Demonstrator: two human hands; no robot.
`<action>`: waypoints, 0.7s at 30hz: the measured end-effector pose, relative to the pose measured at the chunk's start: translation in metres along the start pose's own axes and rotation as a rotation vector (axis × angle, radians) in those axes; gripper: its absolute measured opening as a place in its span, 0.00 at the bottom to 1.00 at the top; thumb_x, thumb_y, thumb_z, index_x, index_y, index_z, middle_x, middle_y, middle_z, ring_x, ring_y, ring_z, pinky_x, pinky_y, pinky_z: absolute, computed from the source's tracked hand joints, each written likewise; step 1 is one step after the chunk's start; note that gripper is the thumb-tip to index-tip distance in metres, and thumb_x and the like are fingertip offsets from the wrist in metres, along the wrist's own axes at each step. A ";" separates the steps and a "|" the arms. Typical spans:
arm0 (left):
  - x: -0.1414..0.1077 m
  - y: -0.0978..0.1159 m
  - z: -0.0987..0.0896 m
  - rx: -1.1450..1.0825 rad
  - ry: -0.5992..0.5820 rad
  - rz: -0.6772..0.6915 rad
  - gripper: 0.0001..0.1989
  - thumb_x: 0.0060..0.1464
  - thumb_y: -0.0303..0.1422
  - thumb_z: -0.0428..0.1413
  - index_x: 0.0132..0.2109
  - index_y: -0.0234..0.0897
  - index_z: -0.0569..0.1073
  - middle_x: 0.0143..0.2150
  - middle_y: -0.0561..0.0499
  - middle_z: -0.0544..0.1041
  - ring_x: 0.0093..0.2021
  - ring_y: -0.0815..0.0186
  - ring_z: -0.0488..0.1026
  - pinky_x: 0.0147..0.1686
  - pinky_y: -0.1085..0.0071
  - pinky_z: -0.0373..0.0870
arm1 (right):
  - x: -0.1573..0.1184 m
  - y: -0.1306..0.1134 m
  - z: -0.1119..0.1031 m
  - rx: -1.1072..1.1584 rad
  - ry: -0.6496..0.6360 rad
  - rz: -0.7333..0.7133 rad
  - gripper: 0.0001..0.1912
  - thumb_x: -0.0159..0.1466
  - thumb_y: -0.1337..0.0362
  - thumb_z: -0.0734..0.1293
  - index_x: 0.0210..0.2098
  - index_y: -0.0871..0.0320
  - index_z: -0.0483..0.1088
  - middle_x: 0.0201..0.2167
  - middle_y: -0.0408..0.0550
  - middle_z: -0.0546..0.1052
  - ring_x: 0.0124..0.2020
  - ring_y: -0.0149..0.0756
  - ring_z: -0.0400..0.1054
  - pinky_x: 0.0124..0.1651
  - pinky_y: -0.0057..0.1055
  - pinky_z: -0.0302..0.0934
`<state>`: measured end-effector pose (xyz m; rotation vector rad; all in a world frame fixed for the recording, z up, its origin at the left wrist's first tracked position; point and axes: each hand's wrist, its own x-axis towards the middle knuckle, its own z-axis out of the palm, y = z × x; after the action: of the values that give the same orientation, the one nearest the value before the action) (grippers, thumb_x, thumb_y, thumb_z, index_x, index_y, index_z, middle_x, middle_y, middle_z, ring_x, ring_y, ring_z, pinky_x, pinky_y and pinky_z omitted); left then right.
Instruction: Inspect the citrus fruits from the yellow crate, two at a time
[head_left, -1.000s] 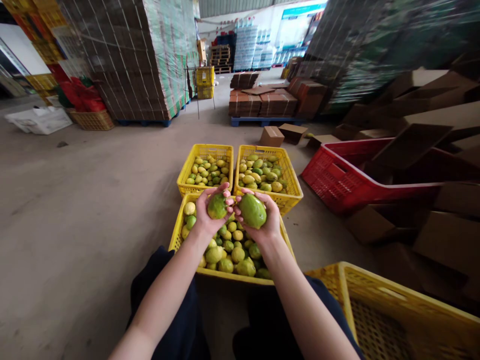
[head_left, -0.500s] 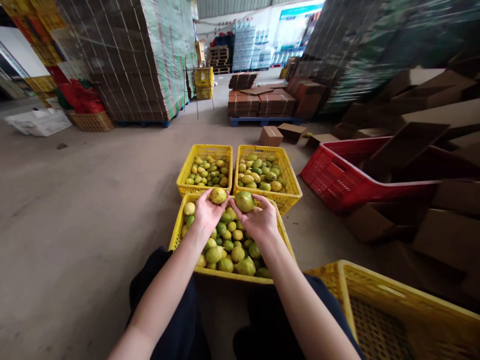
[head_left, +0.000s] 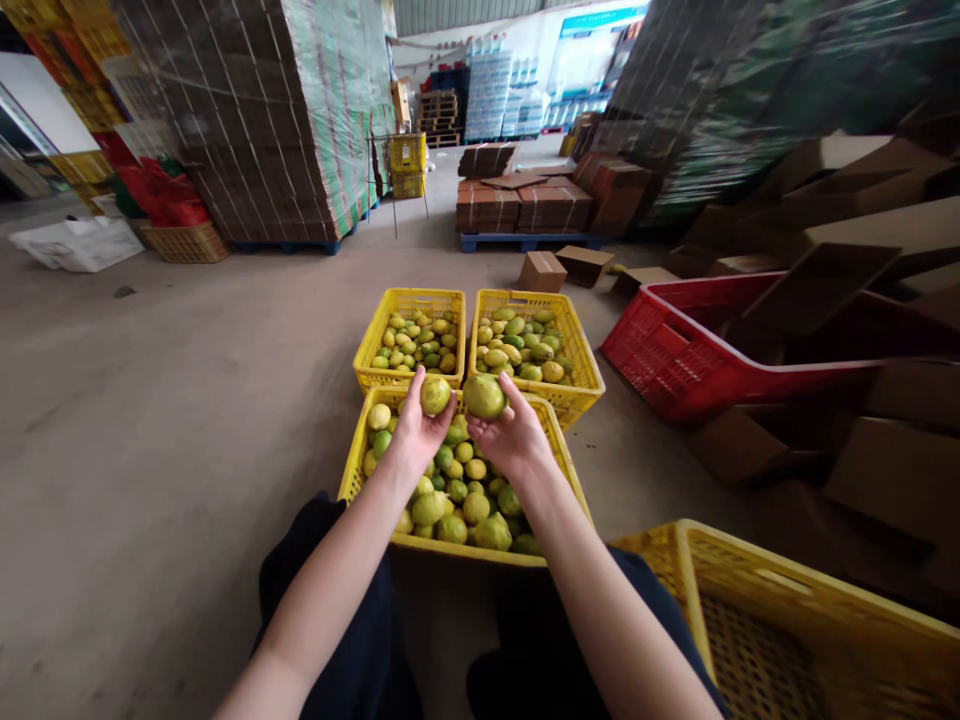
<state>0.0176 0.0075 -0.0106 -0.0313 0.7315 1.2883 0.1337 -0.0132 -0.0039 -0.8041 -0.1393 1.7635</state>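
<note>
Warehouse, tall wrapped stack [head_left: 247,130], bundled cardboard [head_left: 555,208]

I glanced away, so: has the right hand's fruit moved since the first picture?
Yes: the fruit in the right hand has shifted left and up in view, judged against the back right yellow crate.

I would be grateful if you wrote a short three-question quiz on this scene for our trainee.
1. Multiple choice: which hand holds the larger-looking fruit? A) left; B) right; C) neither
2. True or false: the red crate stands to the right of the three fruit-filled yellow crates.
3. Short answer: how many fruits does the left hand hold?

Key: 1. B, the right hand; 2. True; 3. One, the smaller-looking fruit.
</note>
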 end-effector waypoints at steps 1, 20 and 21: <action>0.001 0.000 0.000 -0.017 -0.004 -0.014 0.09 0.53 0.36 0.55 0.35 0.33 0.70 0.28 0.51 0.74 0.25 0.72 0.73 0.27 0.78 0.74 | -0.001 0.000 0.001 0.009 -0.008 -0.004 0.09 0.58 0.59 0.65 0.31 0.59 0.69 0.20 0.44 0.74 0.18 0.29 0.66 0.18 0.23 0.63; -0.018 0.007 0.004 0.043 -0.380 -0.094 0.13 0.56 0.37 0.51 0.31 0.32 0.72 0.30 0.48 0.76 0.27 0.68 0.73 0.25 0.74 0.69 | -0.004 -0.005 0.001 0.082 -0.069 -0.067 0.16 0.57 0.52 0.63 0.28 0.60 0.68 0.19 0.48 0.73 0.22 0.35 0.69 0.24 0.31 0.66; -0.018 0.007 0.004 0.040 -0.376 -0.084 0.13 0.56 0.38 0.51 0.30 0.33 0.72 0.31 0.49 0.76 0.25 0.69 0.72 0.24 0.75 0.68 | -0.004 -0.005 0.001 0.087 -0.076 -0.088 0.15 0.57 0.54 0.63 0.27 0.60 0.68 0.19 0.48 0.73 0.22 0.35 0.69 0.25 0.31 0.67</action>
<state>0.0114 -0.0040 0.0047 0.2062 0.4271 1.1563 0.1378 -0.0150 0.0008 -0.6587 -0.1451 1.7060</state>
